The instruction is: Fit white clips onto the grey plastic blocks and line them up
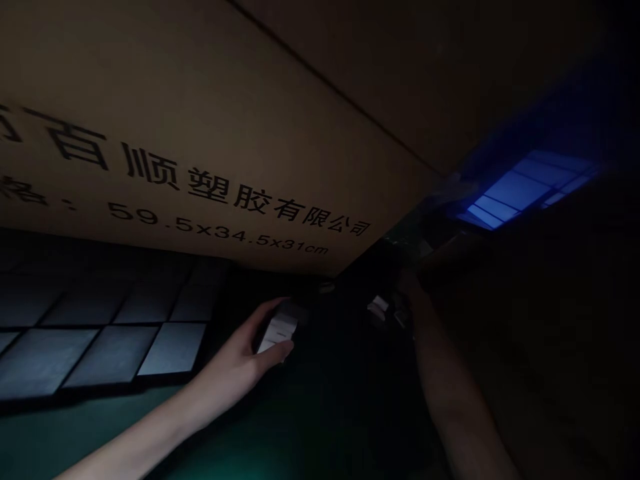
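Head view: left hand (240, 357) grips a small white packet (277, 328) beneath a printed cardboard carton (200, 147).
Fingers (280, 352) curl round its edge, seemingly for a firm hold in the dim gap. Right hand (413, 300), by a pale item (379, 308), is too dark to tell if open or closed.

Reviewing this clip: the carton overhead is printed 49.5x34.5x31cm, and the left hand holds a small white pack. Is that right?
No: the head view shows the cardboard carton printed 59.5x34.5x31cm, not 49.5x34.5x31cm. The left hand does hold the small white pack.
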A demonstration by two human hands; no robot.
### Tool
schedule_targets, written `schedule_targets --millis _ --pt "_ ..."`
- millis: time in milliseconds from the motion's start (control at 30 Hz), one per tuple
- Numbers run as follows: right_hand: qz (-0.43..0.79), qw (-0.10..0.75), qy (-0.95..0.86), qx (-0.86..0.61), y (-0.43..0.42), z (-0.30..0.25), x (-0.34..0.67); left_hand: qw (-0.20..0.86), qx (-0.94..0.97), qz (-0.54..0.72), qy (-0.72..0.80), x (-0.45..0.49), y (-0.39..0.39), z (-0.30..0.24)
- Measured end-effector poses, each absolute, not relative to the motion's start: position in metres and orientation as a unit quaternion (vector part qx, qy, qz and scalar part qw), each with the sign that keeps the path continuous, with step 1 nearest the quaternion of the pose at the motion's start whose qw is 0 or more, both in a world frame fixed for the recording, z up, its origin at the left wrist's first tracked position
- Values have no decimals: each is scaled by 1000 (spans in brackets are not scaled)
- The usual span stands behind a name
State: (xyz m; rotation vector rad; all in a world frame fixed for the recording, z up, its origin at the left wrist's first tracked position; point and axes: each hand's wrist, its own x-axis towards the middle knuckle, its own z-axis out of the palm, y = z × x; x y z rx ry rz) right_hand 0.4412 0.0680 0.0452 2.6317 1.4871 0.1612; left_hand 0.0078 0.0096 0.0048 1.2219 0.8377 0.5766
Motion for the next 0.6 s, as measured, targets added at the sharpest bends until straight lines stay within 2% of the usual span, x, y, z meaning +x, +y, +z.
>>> schedule_targets --millis 167,267,300,333,367,433,500,600 --pt "119 -60 447 885 45 62 415 706 556 243 367 5 10 7" --pt "157 -190 472 847 8 64 365 706 567 237 352 4 11 7" --pt "119 -330 486 800 -5 62 342 700 573 235 354 4 11 6" --pt "53 -436 490 753 -18 58 317 696 578 233 356 4 11 6" --pt "-20 -500 493 711 -28 54 291 695 581 232 355 4 10 6" --pt "-179 -552 527 621 -42 46 243 704 576 229 346 5 9 7" --pt "-282 -577 530 554 -45 38 208 714 568 235 334 6 8 7" --pt "-346 -598 516 506 -42 29 186 711 564 256 332 9 7 6"
